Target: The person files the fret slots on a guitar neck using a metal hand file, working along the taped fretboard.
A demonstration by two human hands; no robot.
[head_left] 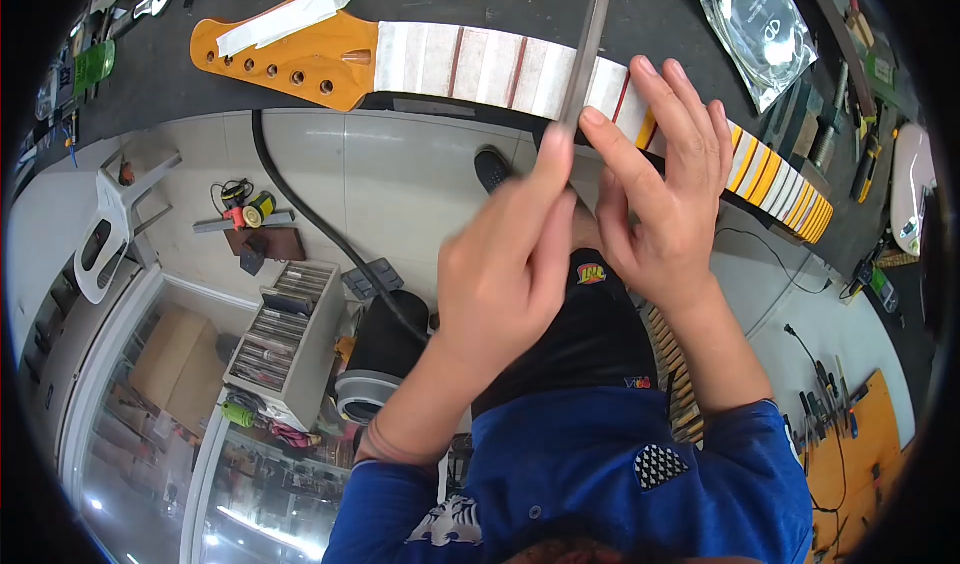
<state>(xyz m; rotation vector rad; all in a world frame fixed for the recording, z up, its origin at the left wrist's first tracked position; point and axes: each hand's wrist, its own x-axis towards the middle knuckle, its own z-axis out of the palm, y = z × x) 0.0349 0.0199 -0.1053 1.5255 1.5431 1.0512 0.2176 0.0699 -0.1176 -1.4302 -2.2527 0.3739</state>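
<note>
A guitar neck (283,56) lies along the near edge of the dark bench, its orange-brown headstock to the left with several tuner holes. White masking tape (428,59) covers the fretboard between the frets; further right, yellow strips alternate with white. My left hand (510,254) is closed around the lower end of a long, narrow metal file (592,39). This file crosses the taped fretboard and reaches past the top of the view. Just to its right, my right hand (665,159) rests with outstretched fingers on the neck, the index fingertip close beside the file.
A clear plastic packet (758,26) of coiled strings lies at the back right of the bench. Pliers and other tools crowd the right end. Below stand a white plastic chair (110,224), a box of flat packets (282,329) and a black hose (290,199).
</note>
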